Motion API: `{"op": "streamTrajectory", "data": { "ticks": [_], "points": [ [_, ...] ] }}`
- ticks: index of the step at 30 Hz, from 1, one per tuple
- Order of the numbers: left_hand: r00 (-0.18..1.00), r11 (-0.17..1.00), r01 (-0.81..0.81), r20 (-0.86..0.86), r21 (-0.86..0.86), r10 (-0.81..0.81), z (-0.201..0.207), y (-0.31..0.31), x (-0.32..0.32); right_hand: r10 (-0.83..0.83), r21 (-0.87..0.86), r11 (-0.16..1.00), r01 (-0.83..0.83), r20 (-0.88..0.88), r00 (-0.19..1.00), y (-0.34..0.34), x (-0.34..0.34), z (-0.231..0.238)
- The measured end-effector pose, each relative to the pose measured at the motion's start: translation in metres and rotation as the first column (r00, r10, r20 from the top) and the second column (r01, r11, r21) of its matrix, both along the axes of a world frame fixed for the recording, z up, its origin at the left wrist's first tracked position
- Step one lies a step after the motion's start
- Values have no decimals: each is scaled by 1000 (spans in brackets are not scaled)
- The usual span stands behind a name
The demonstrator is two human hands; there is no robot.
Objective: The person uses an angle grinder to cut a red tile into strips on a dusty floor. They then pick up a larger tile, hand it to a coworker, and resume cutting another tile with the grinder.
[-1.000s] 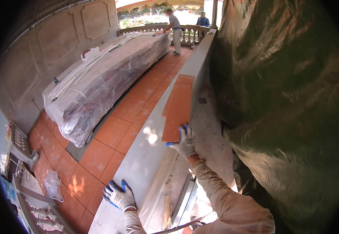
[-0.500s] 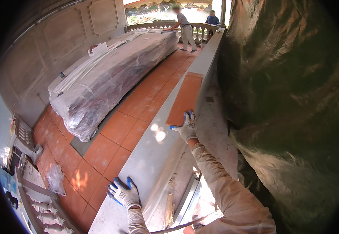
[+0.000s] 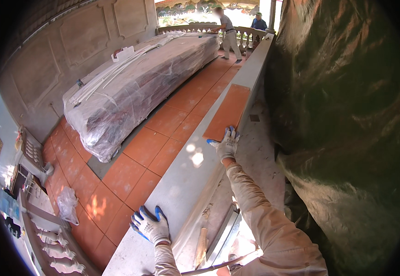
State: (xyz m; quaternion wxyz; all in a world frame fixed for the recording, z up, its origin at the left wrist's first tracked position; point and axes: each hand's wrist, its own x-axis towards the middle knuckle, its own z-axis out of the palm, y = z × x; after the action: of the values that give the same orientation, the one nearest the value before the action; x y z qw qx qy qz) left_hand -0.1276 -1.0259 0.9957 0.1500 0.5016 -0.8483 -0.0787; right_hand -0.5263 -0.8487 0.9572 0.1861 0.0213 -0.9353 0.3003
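A long terracotta tile (image 3: 230, 110) lies flat along the top of a pale grey ledge (image 3: 181, 172). My gloved right hand (image 3: 227, 143) grips its near end, thumb at the left corner and fingers over the edge. Nearer to me, my left hand (image 3: 151, 225) leans on the same ledge, palm down with spread fingers and nothing in it. Both gloves are white with blue fingertips.
A long bulky object (image 3: 149, 78) wrapped in clear plastic stands on the orange tiled floor (image 3: 140, 161). A dark green tarpaulin (image 3: 342, 138) hangs at right. Two people (image 3: 230, 37) are by the far balustrade. A plastic bag (image 3: 67, 204) lies at left; metal profiles (image 3: 223, 234) lie below the ledge.
The terracotta tile has slid a little farther away along the ledge, with my right hand at its near end. My left hand stays put on the ledge. The view has shifted slightly.
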Motion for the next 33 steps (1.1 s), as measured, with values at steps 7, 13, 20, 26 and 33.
{"op": "streamTrajectory", "data": {
  "ticks": [7, 13, 20, 26, 33],
  "points": [
    [1000, 1000, 8, -4, 14, -8, 2, 2, 0, -42, 143, 989, 44, -19, 999, 15, -20, 7],
    [1000, 999, -1, -17, -37, 0, -3, 1, 1, -12, 264, 964, 17, -19, 1000, 18, -23, 15],
    [1000, 998, 6, -20, -61, -7, -5, 1, 2, 65, 352, 935, -47, -38, 997, 21, -21, 30],
    [1000, 998, 7, -25, -57, -9, -4, 0, 3, 147, 380, 919, -107, -77, 986, 30, -22, 42],
    [999, 998, 16, -40, -57, -18, -8, -1, 4, 124, 326, 944, -57, -187, 974, 28, -27, 23]
  ]
}}
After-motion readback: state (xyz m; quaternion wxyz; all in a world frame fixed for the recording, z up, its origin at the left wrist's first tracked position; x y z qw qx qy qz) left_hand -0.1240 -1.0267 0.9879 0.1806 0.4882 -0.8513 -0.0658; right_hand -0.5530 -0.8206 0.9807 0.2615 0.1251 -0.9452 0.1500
